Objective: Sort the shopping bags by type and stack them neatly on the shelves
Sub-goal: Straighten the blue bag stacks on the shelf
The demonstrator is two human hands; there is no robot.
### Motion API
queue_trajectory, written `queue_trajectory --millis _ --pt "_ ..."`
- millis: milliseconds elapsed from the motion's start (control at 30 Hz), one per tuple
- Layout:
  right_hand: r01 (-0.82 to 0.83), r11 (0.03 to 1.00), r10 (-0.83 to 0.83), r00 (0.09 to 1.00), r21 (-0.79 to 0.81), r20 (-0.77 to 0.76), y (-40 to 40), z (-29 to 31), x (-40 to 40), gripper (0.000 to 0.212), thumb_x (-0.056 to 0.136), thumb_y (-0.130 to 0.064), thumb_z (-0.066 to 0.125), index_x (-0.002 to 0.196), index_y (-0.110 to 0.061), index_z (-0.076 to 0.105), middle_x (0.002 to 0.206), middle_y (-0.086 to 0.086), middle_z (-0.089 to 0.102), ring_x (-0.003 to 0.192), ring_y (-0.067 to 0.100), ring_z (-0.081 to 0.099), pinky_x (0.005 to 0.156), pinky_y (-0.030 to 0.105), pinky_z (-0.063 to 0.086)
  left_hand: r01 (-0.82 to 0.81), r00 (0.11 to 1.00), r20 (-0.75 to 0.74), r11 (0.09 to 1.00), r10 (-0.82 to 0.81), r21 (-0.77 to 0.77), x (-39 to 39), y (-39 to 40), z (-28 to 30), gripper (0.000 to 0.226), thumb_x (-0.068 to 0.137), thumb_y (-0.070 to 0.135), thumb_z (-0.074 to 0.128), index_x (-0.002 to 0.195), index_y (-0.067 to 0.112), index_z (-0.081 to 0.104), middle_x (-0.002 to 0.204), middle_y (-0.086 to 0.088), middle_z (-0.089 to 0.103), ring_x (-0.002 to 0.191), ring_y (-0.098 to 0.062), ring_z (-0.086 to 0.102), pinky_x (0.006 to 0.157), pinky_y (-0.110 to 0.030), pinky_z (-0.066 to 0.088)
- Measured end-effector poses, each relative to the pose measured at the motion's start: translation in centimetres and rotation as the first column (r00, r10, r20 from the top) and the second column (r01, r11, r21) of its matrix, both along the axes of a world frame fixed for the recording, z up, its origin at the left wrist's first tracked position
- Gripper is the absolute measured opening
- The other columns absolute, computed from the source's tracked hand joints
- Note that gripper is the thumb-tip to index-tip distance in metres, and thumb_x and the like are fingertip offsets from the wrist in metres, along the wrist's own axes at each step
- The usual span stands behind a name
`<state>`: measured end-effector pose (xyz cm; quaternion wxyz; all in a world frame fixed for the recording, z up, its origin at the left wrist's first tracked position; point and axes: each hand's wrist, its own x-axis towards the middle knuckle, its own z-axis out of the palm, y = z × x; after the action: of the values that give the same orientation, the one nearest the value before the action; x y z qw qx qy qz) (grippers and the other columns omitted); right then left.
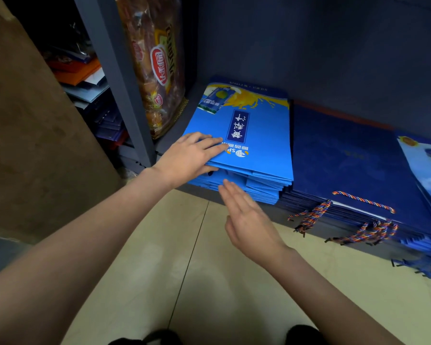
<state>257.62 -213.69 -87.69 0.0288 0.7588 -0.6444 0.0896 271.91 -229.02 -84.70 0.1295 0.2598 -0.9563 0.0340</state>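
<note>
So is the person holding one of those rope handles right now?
No. The left hand rests on the light blue bag stack, the right hand is open at its edge, and the rope handles lie untouched.

Snack package (157, 68) upright beside grey shelf post (117, 78); brown cardboard (35, 135) left; beige floor tiles (209, 282).

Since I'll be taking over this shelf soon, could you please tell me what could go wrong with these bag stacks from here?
1. The light blue stack has uneven front edges; the left hand resting on top and the right hand at the front could fan it further.
2. The rope handles of the dark blue stack hang off the shelf edge and might snag.
3. The two stacks sit right against each other, so bags may mix.
</note>
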Motion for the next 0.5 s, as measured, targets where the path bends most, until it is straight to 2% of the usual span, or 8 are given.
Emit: queue_trajectory --millis 67,133,167,267,400,500 --pt "0.059 0.995 -0.053 0.995 0.077 -0.081 -0.7 -1.3 0.5 0.061 0.066 -0.014 0.057 0.125 0.000 0.056 0.132 0.021 0.053 0.122 0.032 0.053 0.103 0.046 0.036 -0.008 1.000 -0.005 1.000 0.008 0.004 0.0 0.1 0.1 0.060 0.069 0.027 0.080 0.123 0.008 0.061 0.118 -0.011 0.065 0.100 -0.034 0.063 0.082 -0.047 0.052" --pt "0.115 0.984 -0.098 0.987 0.135 -0.125 -0.8 -1.7 0.5 0.069 0.056 -0.011 0.072 0.123 0.001 0.059 0.129 0.025 0.054 0.120 0.035 0.054 0.100 0.048 0.039 -0.016 1.000 0.004 1.000 0.016 0.010 0.0 0.1 -0.2 0.061 0.070 0.028 0.080 0.124 0.008 0.060 0.119 -0.011 0.064 0.101 -0.034 0.062 0.082 -0.047 0.052" --pt "0.111 0.984 -0.098 0.990 0.141 -0.099 -0.5 -1.5 0.3 0.070 0.055 -0.009 0.072 0.123 0.000 0.058 0.129 0.024 0.055 0.119 0.035 0.055 0.098 0.048 0.042 -0.021 1.000 0.014 1.000 0.021 0.013 0.0 0.1 -0.4 0.061 0.070 0.028 0.080 0.124 0.009 0.059 0.120 -0.011 0.064 0.102 -0.034 0.062 0.083 -0.046 0.052" --pt "0.010 0.996 -0.012 1.000 0.094 0.027 0.1 -0.7 0.7 0.068 0.060 -0.010 0.062 0.128 -0.008 0.054 0.134 0.016 0.052 0.119 0.032 0.055 0.092 0.043 0.049 -0.043 0.999 0.020 0.999 0.042 0.015 0.2 -0.1 -0.9 0.062 0.073 0.029 0.078 0.127 0.011 0.057 0.124 -0.009 0.062 0.105 -0.034 0.060 0.086 -0.046 0.050" --pt "0.022 0.987 -0.042 0.991 0.157 0.124 -1.1 -0.9 1.6 0.074 0.064 -0.011 0.069 0.135 -0.017 0.048 0.142 0.014 0.042 0.108 0.032 0.055 0.082 0.042 0.052 -0.050 0.999 0.015 0.997 0.049 0.062 0.0 -0.1 -0.3 0.060 0.083 0.034 0.067 0.136 0.016 0.048 0.135 -0.005 0.053 0.116 -0.032 0.052 0.094 -0.045 0.044" --pt "0.014 0.974 -0.070 0.968 0.225 0.240 -2.4 -0.7 2.7 0.066 0.084 -0.013 0.054 0.146 -0.018 0.030 0.153 0.010 0.023 0.118 0.031 0.041 0.097 0.045 0.043 -0.060 0.998 0.020 0.994 0.058 0.096 0.1 -0.5 0.0 0.059 0.088 0.038 0.060 0.140 0.019 0.042 0.141 -0.002 0.047 0.123 -0.028 0.045 0.100 -0.043 0.039"
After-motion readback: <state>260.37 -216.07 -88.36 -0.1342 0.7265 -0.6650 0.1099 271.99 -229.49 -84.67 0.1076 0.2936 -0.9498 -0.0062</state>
